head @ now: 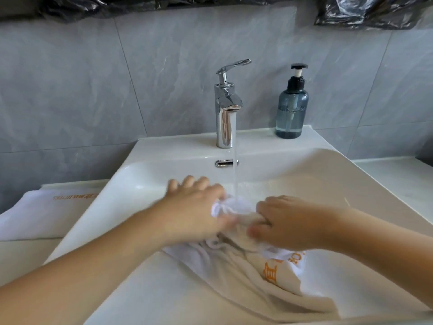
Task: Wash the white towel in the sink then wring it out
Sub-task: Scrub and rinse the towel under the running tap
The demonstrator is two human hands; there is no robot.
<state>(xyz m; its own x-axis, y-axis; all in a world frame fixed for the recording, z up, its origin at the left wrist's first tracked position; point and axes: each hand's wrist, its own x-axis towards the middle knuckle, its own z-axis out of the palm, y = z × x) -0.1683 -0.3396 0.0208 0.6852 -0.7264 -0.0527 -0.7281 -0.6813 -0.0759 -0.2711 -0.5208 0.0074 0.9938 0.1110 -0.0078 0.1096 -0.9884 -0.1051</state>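
Observation:
A white towel with orange lettering lies bunched in the white sink, its upper end under the running water stream from the chrome faucet. My left hand pinches the towel's top bunch between thumb and forefinger, the other fingers spread and blurred. My right hand grips the towel just right of the stream, fingers curled round the cloth. The towel's lower part trails toward the sink's near edge.
A blue-grey soap pump bottle stands on the sink's back ledge at the right. A second folded white towel with orange print lies on the counter at the left. Grey tiles form the wall behind.

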